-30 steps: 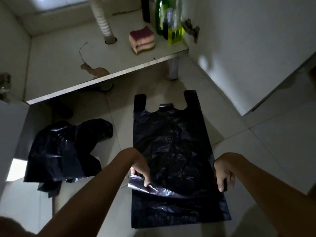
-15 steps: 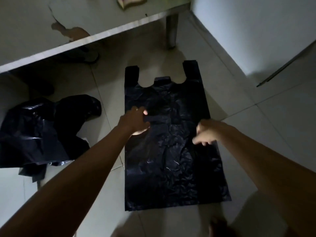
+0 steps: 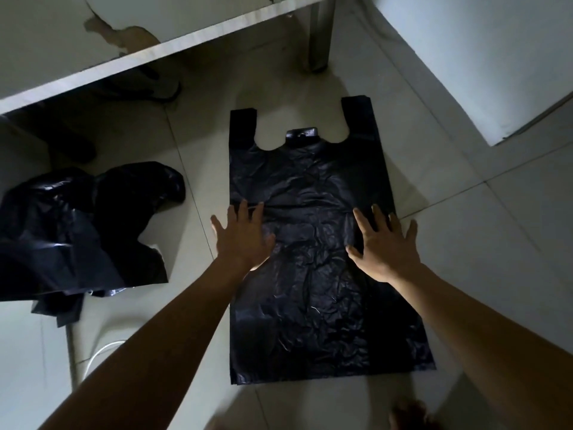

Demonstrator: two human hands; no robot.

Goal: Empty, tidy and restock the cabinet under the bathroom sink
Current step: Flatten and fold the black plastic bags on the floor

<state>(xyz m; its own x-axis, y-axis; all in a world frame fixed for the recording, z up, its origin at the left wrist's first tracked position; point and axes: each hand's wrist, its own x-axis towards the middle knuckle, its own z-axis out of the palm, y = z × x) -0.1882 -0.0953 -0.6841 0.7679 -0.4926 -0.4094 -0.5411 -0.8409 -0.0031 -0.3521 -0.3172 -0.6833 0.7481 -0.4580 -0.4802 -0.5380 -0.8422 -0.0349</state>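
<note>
A stack of flat black plastic bags [image 3: 313,274] lies on the tiled floor, handles pointing away from me toward the cabinet. My left hand [image 3: 243,240] presses flat on the stack's left edge, fingers spread. My right hand [image 3: 384,243] presses flat on its right side, fingers spread too. Neither hand grips anything. The open cabinet's floor panel [image 3: 130,41] shows at the top left, with a brown stain on it.
A crumpled heap of black plastic bags [image 3: 74,231] lies on the floor to the left. A metal cabinet leg [image 3: 321,35] stands beyond the stack. The open white cabinet door [image 3: 483,63] fills the upper right. A dark sandal [image 3: 145,85] lies under the cabinet.
Both hands let go of the bag's lower edge, slid up the stack and now lie flat with spread fingers. The view dropped lower, and the sponge and bottles left the frame.
</note>
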